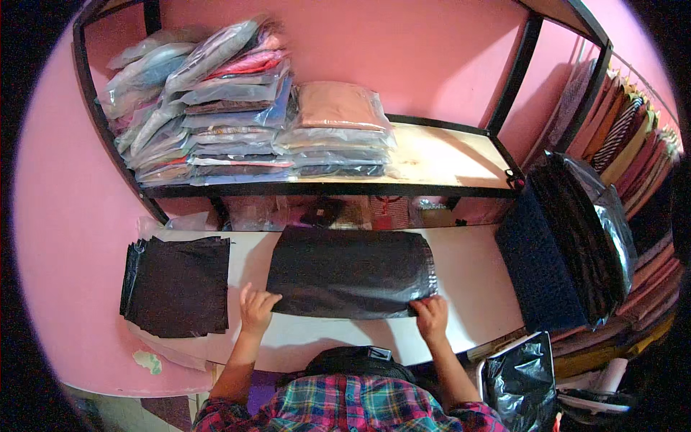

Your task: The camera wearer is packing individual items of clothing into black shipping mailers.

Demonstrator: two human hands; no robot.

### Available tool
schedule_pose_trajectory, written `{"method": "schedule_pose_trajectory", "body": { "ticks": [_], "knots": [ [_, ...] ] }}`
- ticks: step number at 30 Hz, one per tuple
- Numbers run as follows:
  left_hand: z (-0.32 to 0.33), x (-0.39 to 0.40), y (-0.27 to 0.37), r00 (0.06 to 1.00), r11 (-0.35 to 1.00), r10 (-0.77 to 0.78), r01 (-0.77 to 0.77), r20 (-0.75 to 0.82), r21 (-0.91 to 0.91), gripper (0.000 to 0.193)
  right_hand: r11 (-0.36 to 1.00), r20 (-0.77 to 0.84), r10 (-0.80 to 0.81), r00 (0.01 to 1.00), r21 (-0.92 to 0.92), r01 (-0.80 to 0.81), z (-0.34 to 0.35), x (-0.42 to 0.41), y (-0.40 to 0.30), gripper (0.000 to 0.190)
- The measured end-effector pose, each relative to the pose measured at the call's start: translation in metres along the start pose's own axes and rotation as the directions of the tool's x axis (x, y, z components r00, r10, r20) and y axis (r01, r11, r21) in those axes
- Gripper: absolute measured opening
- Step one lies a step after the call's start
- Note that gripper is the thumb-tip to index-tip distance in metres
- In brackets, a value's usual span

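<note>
A black plastic bag (351, 272) lies flat before me on the white table (469, 270). My left hand (258, 308) pinches its near left corner. At the near right corner, my right hand (431, 317) grips the edge with thumb and fingers. Light reflects off the bag's right part, beside a pale marked strip. To the left of my left hand rests a stack of flat black bags (178, 286), their edges slightly uneven.
Clear-bagged folded clothes (237, 129) are piled on the shelf (448, 151) behind the table. A dark blue basket (534, 264) of black bags stands at the table's right. Garments (621, 129) hang at the far right, and scissors (514, 180) sit at the shelf's right end.
</note>
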State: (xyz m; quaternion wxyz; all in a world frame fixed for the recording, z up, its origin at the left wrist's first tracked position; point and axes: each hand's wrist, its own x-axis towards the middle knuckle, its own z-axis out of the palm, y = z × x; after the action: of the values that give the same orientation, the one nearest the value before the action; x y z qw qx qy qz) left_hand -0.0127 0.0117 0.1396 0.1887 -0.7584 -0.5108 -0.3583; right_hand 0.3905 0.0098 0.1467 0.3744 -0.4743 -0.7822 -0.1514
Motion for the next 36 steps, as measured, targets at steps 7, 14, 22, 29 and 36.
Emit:
{"method": "schedule_pose_trajectory", "body": {
  "ticks": [7, 14, 22, 29, 36],
  "knots": [
    [0.022, -0.075, 0.009, 0.918, 0.998, 0.023, 0.0, 0.397, -0.056, 0.015, 0.999, 0.289, 0.034, 0.957, -0.015, -0.031, 0.038, -0.098, -0.003, 0.022],
    [-0.002, -0.072, 0.021, 0.786, 0.959, -0.048, 0.209, 0.617, -0.192, 0.017, 0.992, 0.51, 0.114, 0.853, -0.017, -0.123, 0.011, -0.087, -0.02, 0.025],
    [0.054, -0.062, 0.036, 0.789, 0.864, -0.239, 0.439, 0.566, -0.246, 0.049, 0.935, 0.392, 0.243, 0.887, 0.147, -0.321, 0.057, -0.047, -0.032, 0.047],
    [0.069, -0.069, 0.044, 0.755, 0.949, -0.287, 0.307, 0.59, 0.069, 0.075, 0.966, 0.627, 0.234, 0.743, -0.062, -0.253, 0.095, -0.08, -0.018, 0.066],
    [0.06, -0.068, 0.043, 0.744, 0.949, -0.288, 0.308, 0.603, 0.074, 0.075, 0.968, 0.507, 0.187, 0.841, 0.049, -0.245, 0.106, -0.012, 0.005, 0.048]
  ]
}}
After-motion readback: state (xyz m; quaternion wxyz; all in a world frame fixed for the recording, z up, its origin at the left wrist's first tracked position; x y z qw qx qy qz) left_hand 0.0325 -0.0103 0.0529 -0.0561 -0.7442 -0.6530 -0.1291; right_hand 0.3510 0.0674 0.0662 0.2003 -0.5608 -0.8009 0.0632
